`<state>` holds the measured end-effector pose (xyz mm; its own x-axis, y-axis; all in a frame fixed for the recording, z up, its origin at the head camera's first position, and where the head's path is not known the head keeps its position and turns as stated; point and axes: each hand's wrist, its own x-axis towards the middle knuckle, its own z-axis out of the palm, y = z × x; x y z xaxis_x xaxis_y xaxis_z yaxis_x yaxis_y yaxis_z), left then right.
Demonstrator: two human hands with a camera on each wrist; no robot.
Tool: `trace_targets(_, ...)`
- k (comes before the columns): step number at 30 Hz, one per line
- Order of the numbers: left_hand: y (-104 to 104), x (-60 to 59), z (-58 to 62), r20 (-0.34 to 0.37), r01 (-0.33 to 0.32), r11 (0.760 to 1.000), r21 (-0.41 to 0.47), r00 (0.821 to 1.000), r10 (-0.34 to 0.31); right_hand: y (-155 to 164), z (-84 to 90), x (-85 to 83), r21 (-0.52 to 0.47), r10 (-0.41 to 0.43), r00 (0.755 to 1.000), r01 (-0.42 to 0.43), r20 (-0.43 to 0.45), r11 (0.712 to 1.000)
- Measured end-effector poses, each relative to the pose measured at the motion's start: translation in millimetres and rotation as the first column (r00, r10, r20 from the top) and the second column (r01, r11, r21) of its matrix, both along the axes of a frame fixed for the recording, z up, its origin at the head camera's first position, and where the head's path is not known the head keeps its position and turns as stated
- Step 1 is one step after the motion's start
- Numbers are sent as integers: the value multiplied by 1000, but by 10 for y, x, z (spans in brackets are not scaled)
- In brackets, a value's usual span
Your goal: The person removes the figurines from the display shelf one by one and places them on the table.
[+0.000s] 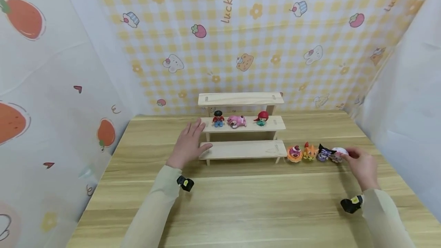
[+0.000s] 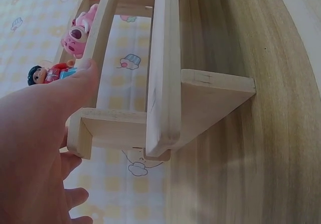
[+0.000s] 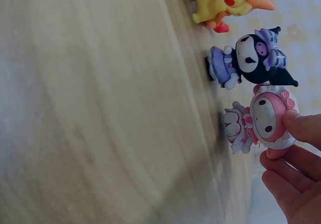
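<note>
My right hand (image 1: 365,165) pinches a small pink-and-white hooded figurine (image 3: 263,116) by its head, thumb on one side and fingers on the other. This figurine is upright at the right end of a row on the table. Beside it stands a figurine with a black hood and lilac dress (image 3: 247,58). My left hand (image 1: 187,144) is at the left end of a three-tier wooden shelf (image 1: 241,150), its fingers extended. In the left wrist view its thumb (image 2: 85,78) lies by the middle tier's edge, near a black-haired toy figure (image 2: 47,75).
On the middle tier lie a pink bear figurine (image 1: 237,121) and a red-haired figurine (image 1: 262,118). An orange-and-yellow figurine (image 1: 310,152) and a round orange figurine (image 1: 294,154) stand right of the shelf. A patterned cloth (image 1: 220,41) hangs behind the wooden table (image 1: 258,206).
</note>
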<state>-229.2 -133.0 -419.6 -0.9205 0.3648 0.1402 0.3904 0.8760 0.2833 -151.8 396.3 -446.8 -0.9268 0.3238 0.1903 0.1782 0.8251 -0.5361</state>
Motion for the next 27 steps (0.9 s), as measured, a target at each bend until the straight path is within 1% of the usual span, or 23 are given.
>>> trace_targets(4,-7,-14,2,-3,0,1000,-2,1000,0,19,-22,11,-8,-8,1000,8,14,1000)
trace_targets(7,-12,-16,12,-1,1,1000,-3,1000,-1,32,-19,19,-25,1,999,0,35,1000)
trace_targets(10,-13,-15,18,9,-3,1000,-5,1000,3,46,14,17,-80,31,997,-25,76,996)
trace_targets(13,-13,-15,16,7,-4,1000,-5,1000,4,45,86,-6,-123,58,993,-45,107,991)
trace_targets(14,-13,-15,15,10,-5,1000,-2,1000,5,34,117,-20,-129,58,993,-44,105,991)
trace_targets(17,-16,-14,21,14,-7,1000,6,1000,7,-36,226,-79,-124,52,997,-45,57,991)
trace_targets(19,-17,-11,28,17,-9,1000,8,1000,9,-120,298,-126,-129,46,999,-43,19,991)
trace_targets(21,-15,-8,34,17,-10,1000,7,1000,10,-204,356,-173,-133,47,999,-47,0,990)
trace_targets(24,-10,-4,40,17,-7,1000,9,1000,7,-338,408,-240,-133,47,999,-48,-5,990)
trace_targets(27,-9,-1,45,26,-5,1000,12,1000,5,-473,444,-305,-142,69,997,-71,-15,987)
